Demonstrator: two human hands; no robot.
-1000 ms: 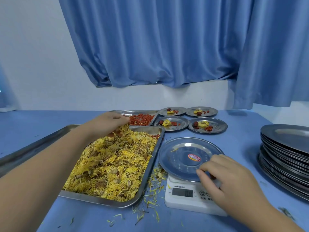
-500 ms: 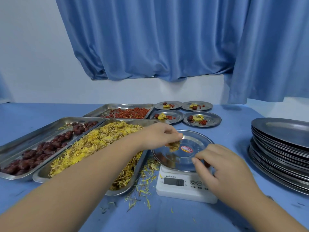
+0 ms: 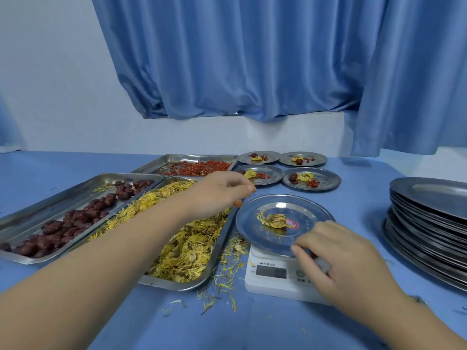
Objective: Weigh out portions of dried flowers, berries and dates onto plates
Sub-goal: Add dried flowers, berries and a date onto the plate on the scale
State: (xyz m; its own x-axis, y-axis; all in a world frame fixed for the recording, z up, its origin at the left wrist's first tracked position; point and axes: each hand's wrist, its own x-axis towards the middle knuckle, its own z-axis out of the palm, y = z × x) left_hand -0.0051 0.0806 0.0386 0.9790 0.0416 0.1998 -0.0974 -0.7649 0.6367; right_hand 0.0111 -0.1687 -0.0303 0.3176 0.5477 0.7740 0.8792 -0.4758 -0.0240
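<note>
While the head view looked down on the blue table (image 3: 252, 327), a steel plate (image 3: 252, 221) sat on a white kitchen scale (image 3: 275, 286) right of centre. One dried flower (image 3: 274, 220) lay in the middle of that plate, just beside a red sticker (image 3: 292, 224).

The left hand (image 3: 222, 190) hung over the far end of the flower tray (image 3: 177, 284), just beyond the plate's far left rim. Its fingers were curled under. Whether they held anything could not be told.

The right hand (image 3: 336, 261) was bent over the plate's near rim and the scale, with its thumb and fingertips curved toward that rim. Whether it gripped the rim or something else could not be told.

The flower tray held a heap of yellow dried flowers (image 3: 187, 248). Left of it, a second tray (image 3: 25, 260) held dark red dates (image 3: 75, 218). Farther back, a third tray (image 3: 197, 156) held red berries (image 3: 202, 166).

Loose petals (image 3: 227, 274) were scattered between the flower tray and the scale.

Beyond the scale, four filled plates (image 3: 326, 181) stood in two rows, each with flowers, berries and a date. A stack of empty plates (image 3: 429, 223) stood at the right edge. A blue curtain (image 3: 252, 59) hung behind the table.
</note>
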